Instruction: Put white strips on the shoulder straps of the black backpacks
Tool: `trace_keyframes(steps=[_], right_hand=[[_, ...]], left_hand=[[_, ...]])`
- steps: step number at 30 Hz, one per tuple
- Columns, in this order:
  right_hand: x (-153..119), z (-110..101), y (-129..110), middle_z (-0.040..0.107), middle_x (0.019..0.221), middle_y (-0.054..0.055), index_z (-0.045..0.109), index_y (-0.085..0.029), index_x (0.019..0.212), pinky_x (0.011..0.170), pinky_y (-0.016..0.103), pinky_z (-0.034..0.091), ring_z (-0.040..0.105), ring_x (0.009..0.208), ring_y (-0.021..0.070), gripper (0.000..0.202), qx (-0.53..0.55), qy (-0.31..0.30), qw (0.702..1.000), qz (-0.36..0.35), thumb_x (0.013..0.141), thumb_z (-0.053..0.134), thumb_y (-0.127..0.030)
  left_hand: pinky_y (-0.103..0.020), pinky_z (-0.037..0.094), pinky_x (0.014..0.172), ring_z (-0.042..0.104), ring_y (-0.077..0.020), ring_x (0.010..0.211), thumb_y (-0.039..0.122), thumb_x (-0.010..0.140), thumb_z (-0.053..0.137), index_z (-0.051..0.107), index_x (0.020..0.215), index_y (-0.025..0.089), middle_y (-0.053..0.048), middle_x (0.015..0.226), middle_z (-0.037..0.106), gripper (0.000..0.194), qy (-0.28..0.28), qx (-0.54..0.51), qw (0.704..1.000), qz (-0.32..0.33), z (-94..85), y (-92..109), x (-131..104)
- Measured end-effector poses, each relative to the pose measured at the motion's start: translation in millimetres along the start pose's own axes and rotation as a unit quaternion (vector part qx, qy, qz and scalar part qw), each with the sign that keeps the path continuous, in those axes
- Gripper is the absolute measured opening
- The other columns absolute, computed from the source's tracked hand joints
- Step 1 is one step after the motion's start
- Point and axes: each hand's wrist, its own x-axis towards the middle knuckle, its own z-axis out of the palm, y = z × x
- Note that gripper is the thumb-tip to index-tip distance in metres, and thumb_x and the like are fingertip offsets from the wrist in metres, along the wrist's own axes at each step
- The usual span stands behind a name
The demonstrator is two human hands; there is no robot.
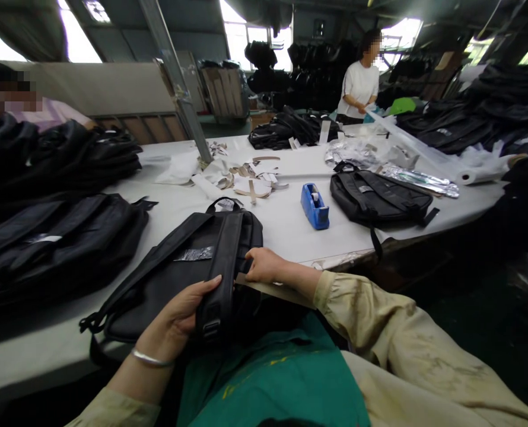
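Observation:
A black backpack [157,290] lies on the table in front of me, straps up, with a clear plastic piece [195,254] on its back panel. My left hand [181,311] grips the near edge of this backpack by the lower end of a shoulder strap [225,261], thumb on top and the other fingers hidden below. At the bag's right side, my right hand [264,265] is closed, its fingertips pinching the side. A flat tan strip [275,290] runs beneath my right wrist; whether the fingers touch it, I cannot tell.
Stacked black backpacks [54,249] fill the left. A blue tape dispenser [315,206] stands right of centre, near another backpack [379,196]. Paper scraps [250,178] lie around a metal post [179,83]. Plastic film [424,148] is at right. Two people work beyond.

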Motion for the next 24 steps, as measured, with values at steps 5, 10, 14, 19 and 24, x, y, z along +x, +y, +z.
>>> trace_keyframes(steps=[5, 10, 14, 19, 24], right_hand=[[23.1, -16.3, -27.3, 0.074, 0.084, 0.006, 0.075, -0.015, 0.083, 0.066, 0.026, 0.051, 0.069, 0.084, 0.0264, 0.026, -0.097, -0.037, 0.994, -0.034, 0.057, 0.078, -0.019], [37.6, -17.8, -26.2, 0.069, 0.070, 0.001, 0.070, -0.013, 0.074, 0.061, 0.023, 0.051, 0.068, 0.073, 0.0209, 0.015, 0.036, -0.081, 0.996, -0.021, 0.060, 0.074, -0.013], [16.7, -17.4, -4.8, 0.072, 0.078, 0.000, 0.067, -0.013, 0.101, 0.056, 0.020, 0.051, 0.068, 0.065, 0.0147, 0.037, 0.264, -0.137, 0.955, 0.015, 0.064, 0.070, -0.011], [-32.3, -38.9, 13.6, 0.068, 0.063, -0.001, 0.069, -0.015, 0.087, 0.048, 0.020, 0.049, 0.062, 0.049, 0.0127, 0.019, 0.268, -0.195, 0.939, 0.094, 0.071, 0.062, -0.011], [-36.2, -56.5, 14.2, 0.062, 0.054, -0.003, 0.072, -0.016, 0.077, 0.048, 0.018, 0.046, 0.057, 0.045, 0.0096, 0.016, 0.144, -0.134, 0.974, 0.111, 0.073, 0.060, -0.008]], left_hand=[[-0.041, 0.064, 0.062, 0.074, -0.0310, 0.067, 0.010, 0.088, 0.059, 0.069, 0.102, 0.003, -0.020, 0.080, 0.075, 0.018, 0.022, 0.033, 0.999, 0.011, 6.2, 2.4, -2.6], [-0.035, 0.063, 0.061, 0.074, -0.0269, 0.063, 0.005, 0.087, 0.059, 0.068, 0.098, 0.004, -0.018, 0.078, 0.075, 0.014, 0.056, 0.032, 0.997, 0.047, 13.3, 6.0, -5.8], [-0.035, 0.063, 0.058, 0.072, -0.0255, 0.059, 0.004, 0.085, 0.061, 0.068, 0.098, 0.005, -0.016, 0.077, 0.075, 0.015, 0.044, 0.041, 0.996, 0.060, 15.6, 6.2, -8.2], [-0.037, 0.063, 0.058, 0.072, -0.0260, 0.058, 0.004, 0.084, 0.063, 0.068, 0.093, 0.006, -0.017, 0.076, 0.075, 0.011, 0.053, 0.063, 0.994, 0.073, 12.4, 5.2, -5.5], [-0.038, 0.063, 0.059, 0.071, -0.0264, 0.059, 0.007, 0.083, 0.066, 0.068, 0.094, 0.005, -0.018, 0.076, 0.075, 0.011, 0.047, 0.067, 0.994, 0.069, 9.8, 4.0, -2.1]])
